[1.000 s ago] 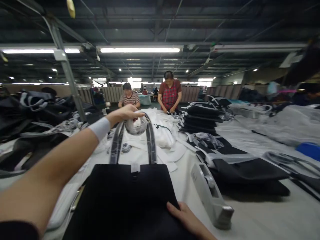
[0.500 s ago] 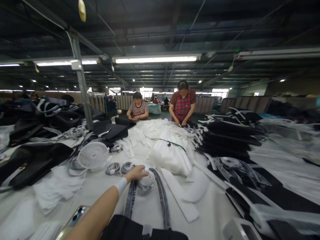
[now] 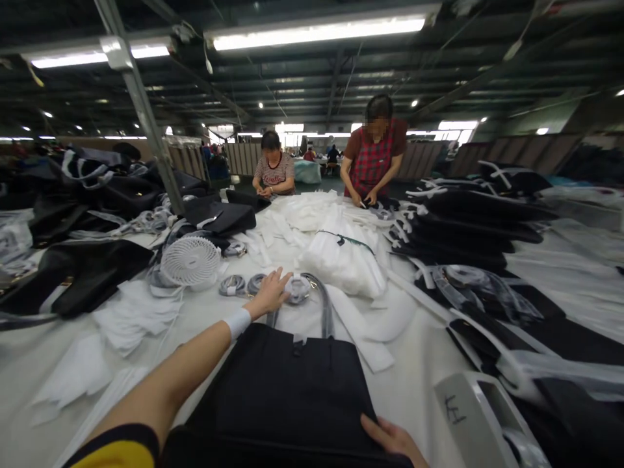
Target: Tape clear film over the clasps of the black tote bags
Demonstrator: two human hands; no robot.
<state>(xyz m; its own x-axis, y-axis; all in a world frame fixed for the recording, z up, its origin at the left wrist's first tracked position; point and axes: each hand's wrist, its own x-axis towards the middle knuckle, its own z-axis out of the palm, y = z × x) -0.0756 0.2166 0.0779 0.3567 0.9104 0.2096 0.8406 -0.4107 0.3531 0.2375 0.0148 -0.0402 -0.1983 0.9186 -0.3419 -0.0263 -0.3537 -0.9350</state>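
Head view, looking down from where I sit at the far end: the pale tabletop (image 3: 404,403) spreads ahead, crowded on both sides, and the black bag (image 3: 292,383) lies at its near middle, top edge pointing away from me. My worry is that the bag could skew, because I see only my right hand (image 3: 392,439) on its body, at the right edge. A sideways swing might then knock the grey dispenser (image 3: 468,416) nearby. Past the top edge, a tug on just one of the handles (image 3: 325,311) could twist it. Smaller again, the wrapped coil (image 3: 298,290) sits between them; a careless sweep might drag it off, or muddle it with the neighbouring coils (image 3: 232,286) to its left.

As for pose, my left arm (image 3: 180,370) reaches long and low across the bag's left side, a white band (image 3: 238,323) at the wrist. My left hand (image 3: 269,292) is palm down with fingers spread, tips beside the coil; I can't tell whether they touch. On the right, the thumb lies on the bag, the other fingers are mostly hidden, and I can't say if they pinch.
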